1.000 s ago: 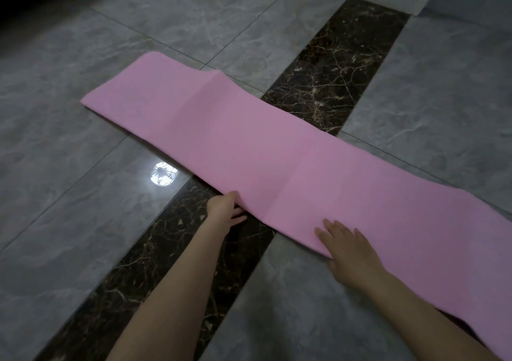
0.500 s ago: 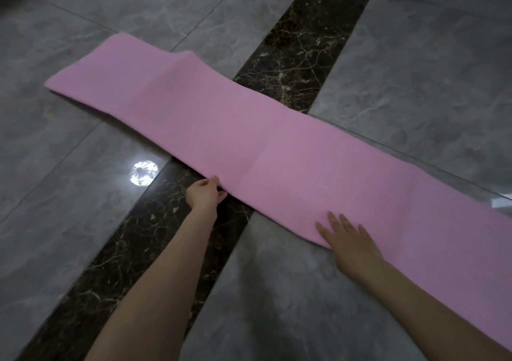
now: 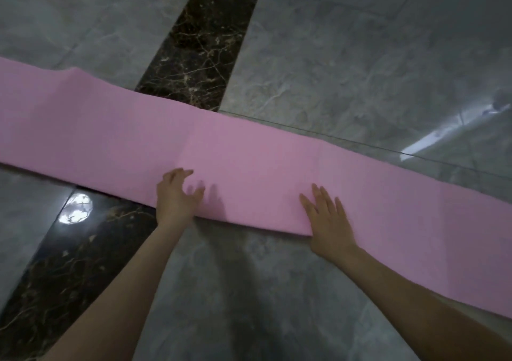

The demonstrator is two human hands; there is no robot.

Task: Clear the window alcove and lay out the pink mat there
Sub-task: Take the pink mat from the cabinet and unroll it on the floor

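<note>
Now on laying-out step, I judge: pink mat [image 3: 249, 150] stretched across grey floor tiles [image 3: 346, 64], crossing dark marble strip [image 3: 199, 47]. My left hand [image 3: 177, 197] rests on near edge, fingers loosely bent, gripping nothing. Right hand [image 3: 327, 219] flat on mat, fingers straight, spread. Next move calls for smoothing fold creases outward. Both mat ends cut off; no window alcove discernible from here.
</note>
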